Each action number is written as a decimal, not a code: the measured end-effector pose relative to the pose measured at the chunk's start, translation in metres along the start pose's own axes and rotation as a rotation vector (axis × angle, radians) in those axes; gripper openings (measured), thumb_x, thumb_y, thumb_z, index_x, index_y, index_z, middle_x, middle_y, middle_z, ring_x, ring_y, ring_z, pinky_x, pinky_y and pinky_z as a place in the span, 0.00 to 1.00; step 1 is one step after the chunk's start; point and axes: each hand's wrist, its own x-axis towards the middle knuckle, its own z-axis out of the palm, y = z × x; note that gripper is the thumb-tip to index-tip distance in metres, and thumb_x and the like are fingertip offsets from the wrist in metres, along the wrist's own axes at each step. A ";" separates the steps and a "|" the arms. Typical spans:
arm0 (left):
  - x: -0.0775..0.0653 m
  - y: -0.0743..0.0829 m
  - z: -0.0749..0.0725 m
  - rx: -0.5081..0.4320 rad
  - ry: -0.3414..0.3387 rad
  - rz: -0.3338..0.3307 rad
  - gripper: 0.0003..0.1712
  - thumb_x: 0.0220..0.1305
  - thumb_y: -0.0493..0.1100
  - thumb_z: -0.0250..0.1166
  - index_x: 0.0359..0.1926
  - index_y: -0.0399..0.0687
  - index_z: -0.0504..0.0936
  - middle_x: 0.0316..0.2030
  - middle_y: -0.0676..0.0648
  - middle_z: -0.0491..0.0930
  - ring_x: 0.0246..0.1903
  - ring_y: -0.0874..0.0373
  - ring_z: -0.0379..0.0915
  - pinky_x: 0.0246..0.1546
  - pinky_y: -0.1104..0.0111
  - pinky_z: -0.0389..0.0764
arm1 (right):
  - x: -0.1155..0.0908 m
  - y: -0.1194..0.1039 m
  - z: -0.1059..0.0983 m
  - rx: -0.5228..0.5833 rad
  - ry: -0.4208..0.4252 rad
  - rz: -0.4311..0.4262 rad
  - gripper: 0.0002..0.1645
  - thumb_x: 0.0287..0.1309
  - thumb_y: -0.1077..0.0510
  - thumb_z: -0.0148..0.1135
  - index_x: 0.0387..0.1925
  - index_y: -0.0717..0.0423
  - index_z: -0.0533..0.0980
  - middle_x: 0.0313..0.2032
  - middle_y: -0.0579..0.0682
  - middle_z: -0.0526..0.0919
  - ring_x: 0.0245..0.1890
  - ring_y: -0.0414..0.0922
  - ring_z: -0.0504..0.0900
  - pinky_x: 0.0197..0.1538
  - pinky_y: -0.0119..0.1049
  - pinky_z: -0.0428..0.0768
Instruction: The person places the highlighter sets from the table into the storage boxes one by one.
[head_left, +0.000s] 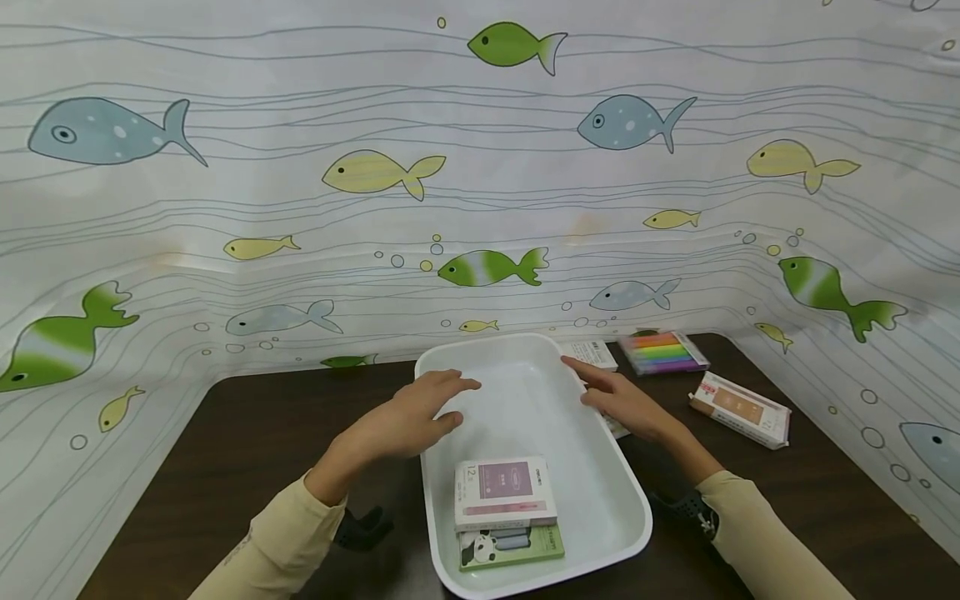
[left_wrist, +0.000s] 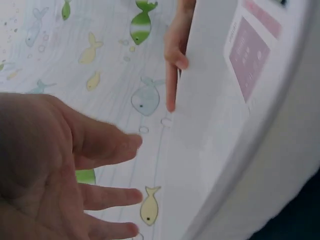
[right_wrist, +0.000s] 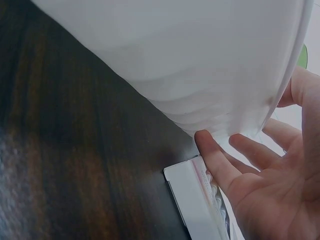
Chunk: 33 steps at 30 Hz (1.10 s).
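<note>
A white tray [head_left: 592,500] stands in front of me. In it, a white box with a purple panel [head_left: 510,492] lies partly on a green box with a panda picture [head_left: 536,546]. My left hand [head_left: 420,417] is over the tray's left rim, fingers spread and holding nothing; in the left wrist view its fingers stay apart from the tray. My right hand [head_left: 626,404] holds the far right rim. In the right wrist view its fingers [right_wrist: 215,155] touch the outer wall, and the thumb reaches over the rim.
Right of the tray lie a rainbow-coloured pack [head_left: 663,352] and a white box with an orange panel [head_left: 738,410]. Another white box [head_left: 592,354] is partly hidden behind the tray. A fish-patterned curtain [head_left: 480,208] encloses the dark table [head_left: 277,442].
</note>
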 end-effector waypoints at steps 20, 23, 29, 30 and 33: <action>-0.006 -0.034 -0.003 0.242 0.197 -0.133 0.27 0.72 0.35 0.63 0.70 0.43 0.71 0.68 0.32 0.66 0.67 0.32 0.60 0.60 0.31 0.62 | 0.002 -0.001 0.000 -0.011 -0.010 -0.031 0.35 0.75 0.57 0.54 0.79 0.43 0.60 0.76 0.52 0.60 0.70 0.63 0.64 0.55 0.50 0.81; -0.006 -0.041 -0.005 0.252 0.180 -0.154 0.28 0.73 0.37 0.63 0.71 0.42 0.71 0.68 0.32 0.66 0.67 0.32 0.60 0.59 0.31 0.63 | 0.002 0.000 0.000 0.002 -0.011 -0.029 0.35 0.75 0.57 0.54 0.79 0.43 0.59 0.76 0.51 0.60 0.70 0.61 0.65 0.55 0.49 0.81; -0.005 -0.055 -0.007 0.162 0.137 -0.176 0.29 0.75 0.39 0.62 0.72 0.40 0.68 0.69 0.33 0.66 0.67 0.33 0.62 0.58 0.33 0.67 | 0.000 0.001 0.001 0.010 -0.013 -0.024 0.36 0.75 0.58 0.54 0.79 0.43 0.59 0.76 0.50 0.59 0.71 0.60 0.64 0.55 0.49 0.81; -0.005 -0.057 -0.007 0.139 0.129 -0.175 0.29 0.75 0.39 0.62 0.73 0.40 0.68 0.69 0.33 0.66 0.67 0.34 0.63 0.59 0.35 0.68 | -0.001 0.001 0.001 0.007 -0.014 -0.027 0.36 0.75 0.58 0.54 0.79 0.44 0.58 0.76 0.51 0.59 0.71 0.61 0.64 0.55 0.49 0.81; -0.004 -0.066 -0.007 0.076 0.112 -0.164 0.30 0.76 0.40 0.61 0.74 0.38 0.66 0.70 0.34 0.64 0.68 0.35 0.61 0.62 0.39 0.67 | -0.001 0.000 0.000 0.004 -0.009 -0.027 0.36 0.75 0.58 0.54 0.79 0.43 0.59 0.76 0.50 0.59 0.71 0.61 0.63 0.55 0.49 0.81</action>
